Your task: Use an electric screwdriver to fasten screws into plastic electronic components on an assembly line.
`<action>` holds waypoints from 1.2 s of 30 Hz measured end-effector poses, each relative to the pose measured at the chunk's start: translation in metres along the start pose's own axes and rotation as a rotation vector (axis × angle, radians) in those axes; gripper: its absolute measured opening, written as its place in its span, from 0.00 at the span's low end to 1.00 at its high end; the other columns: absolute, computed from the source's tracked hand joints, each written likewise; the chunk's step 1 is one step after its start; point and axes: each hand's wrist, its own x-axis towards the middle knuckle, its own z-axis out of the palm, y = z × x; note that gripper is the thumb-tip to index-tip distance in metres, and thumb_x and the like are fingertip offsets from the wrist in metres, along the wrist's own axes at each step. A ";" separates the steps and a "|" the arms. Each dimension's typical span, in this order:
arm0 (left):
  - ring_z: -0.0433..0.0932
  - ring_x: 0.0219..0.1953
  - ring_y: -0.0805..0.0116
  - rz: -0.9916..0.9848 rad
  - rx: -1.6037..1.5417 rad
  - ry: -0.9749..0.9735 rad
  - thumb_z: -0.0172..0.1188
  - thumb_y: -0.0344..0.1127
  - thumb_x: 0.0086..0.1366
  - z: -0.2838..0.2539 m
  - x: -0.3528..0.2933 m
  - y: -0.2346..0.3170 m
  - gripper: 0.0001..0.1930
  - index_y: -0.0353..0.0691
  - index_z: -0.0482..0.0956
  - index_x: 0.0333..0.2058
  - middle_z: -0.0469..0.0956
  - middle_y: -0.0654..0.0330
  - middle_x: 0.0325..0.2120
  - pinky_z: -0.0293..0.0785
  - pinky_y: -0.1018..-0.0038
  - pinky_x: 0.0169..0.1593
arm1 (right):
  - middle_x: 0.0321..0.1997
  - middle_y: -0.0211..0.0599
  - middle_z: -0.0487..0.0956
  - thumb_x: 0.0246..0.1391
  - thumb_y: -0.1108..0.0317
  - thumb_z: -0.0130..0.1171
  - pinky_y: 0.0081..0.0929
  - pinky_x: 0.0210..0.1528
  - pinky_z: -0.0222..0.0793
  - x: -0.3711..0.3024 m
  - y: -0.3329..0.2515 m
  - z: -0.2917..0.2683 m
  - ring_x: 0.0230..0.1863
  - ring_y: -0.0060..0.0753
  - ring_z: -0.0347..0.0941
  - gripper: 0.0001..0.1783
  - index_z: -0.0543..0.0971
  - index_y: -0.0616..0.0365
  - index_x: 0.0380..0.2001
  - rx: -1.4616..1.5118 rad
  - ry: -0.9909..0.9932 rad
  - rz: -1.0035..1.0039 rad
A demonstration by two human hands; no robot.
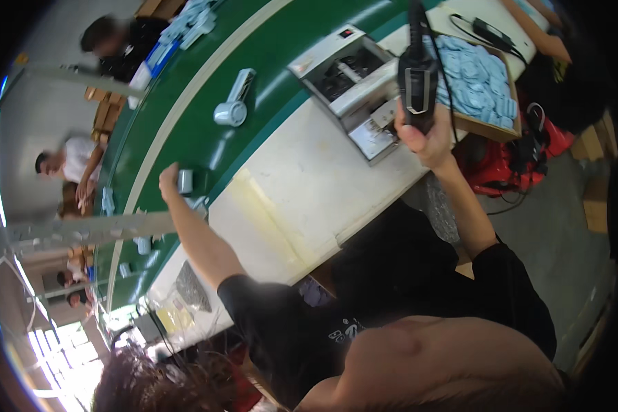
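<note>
In my right hand [430, 141] is a black power tool [419, 82], shaped like a cordless or corded electric screwdriver, held upright with my fingers wrapped round its lower end. A dark cord runs beside it. My left arm stretches over the green conveyor belt, and my left hand [168, 181] is closed at the edge of a short light blue plastic part [185, 181]; its fingertips are partly hidden. Farther along the belt lies a light blue device [234, 104] with a round head and a straight handle, like a handheld fan.
A metal machine [350, 86] with an open top stands on the white worktable [302, 172]. Beside it, a cardboard box [491, 130] holds several light blue parts [477, 79]. The green belt [268, 58] curves past. Co-workers sit across it, and a metal post [103, 230] crosses at left.
</note>
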 end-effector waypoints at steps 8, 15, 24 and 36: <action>0.72 0.48 0.38 0.439 -0.081 0.049 0.61 0.35 0.45 -0.007 -0.095 0.096 0.40 0.30 0.54 0.57 0.70 0.34 0.46 0.67 0.56 0.53 | 0.23 0.30 0.76 0.38 0.58 0.70 0.20 0.30 0.65 0.002 -0.020 -0.001 0.24 0.21 0.68 0.26 0.76 0.63 0.39 -0.233 -0.006 -0.062; 0.71 0.50 0.42 0.604 -0.410 0.150 0.58 0.34 0.57 -0.073 -0.255 0.166 0.33 0.35 0.54 0.59 0.70 0.37 0.48 0.68 0.59 0.50 | 0.26 0.48 0.78 0.38 0.55 0.70 0.34 0.32 0.71 -0.001 -0.062 -0.042 0.27 0.49 0.76 0.27 0.76 0.59 0.40 -0.779 0.258 -0.088; 0.74 0.36 0.67 0.883 -0.993 -0.179 0.53 0.30 0.61 -0.078 -0.415 0.190 0.21 0.34 0.64 0.53 0.73 0.55 0.37 0.70 0.74 0.41 | 0.31 0.51 0.79 0.39 0.64 0.68 0.41 0.41 0.71 0.013 -0.059 -0.107 0.36 0.53 0.75 0.26 0.76 0.58 0.45 -1.504 0.083 0.131; 0.71 0.33 0.70 0.832 -1.745 -0.412 0.61 0.37 0.59 -0.022 -0.453 0.224 0.21 0.33 0.67 0.46 0.71 0.56 0.32 0.66 0.76 0.41 | 0.29 0.41 0.78 0.43 0.68 0.65 0.28 0.32 0.70 0.024 -0.069 -0.096 0.26 0.34 0.74 0.19 0.74 0.60 0.41 -1.171 0.200 -0.370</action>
